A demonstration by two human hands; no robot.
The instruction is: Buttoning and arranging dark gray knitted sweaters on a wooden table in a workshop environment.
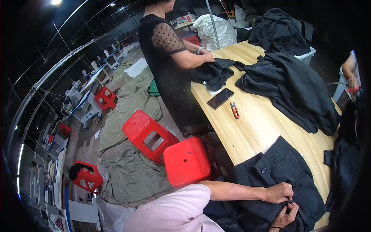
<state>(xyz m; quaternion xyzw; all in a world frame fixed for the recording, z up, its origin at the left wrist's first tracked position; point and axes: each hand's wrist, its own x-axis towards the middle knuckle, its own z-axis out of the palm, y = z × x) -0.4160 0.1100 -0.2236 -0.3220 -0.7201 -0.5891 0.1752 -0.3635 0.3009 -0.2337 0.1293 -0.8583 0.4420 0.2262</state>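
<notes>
A dark charcoal knit garment with a button, a patch pocket and a ribbed edge lies across the near end of the wooden table and hangs toward me. My left hand is closed, its fingertips pinching the dark cloth. Just below it, my right hand, with a dark band at the wrist, also grips the fabric with bent fingers. The two hands meet at one spot on the garment. Whatever small part lies between the fingertips is hidden.
Red-handled thread snips and a black phone lie on the table. Dark garments are heaped beyond. A person in black handles dark cloth at the left edge; another person's hand shows far right. Red stools stand left.
</notes>
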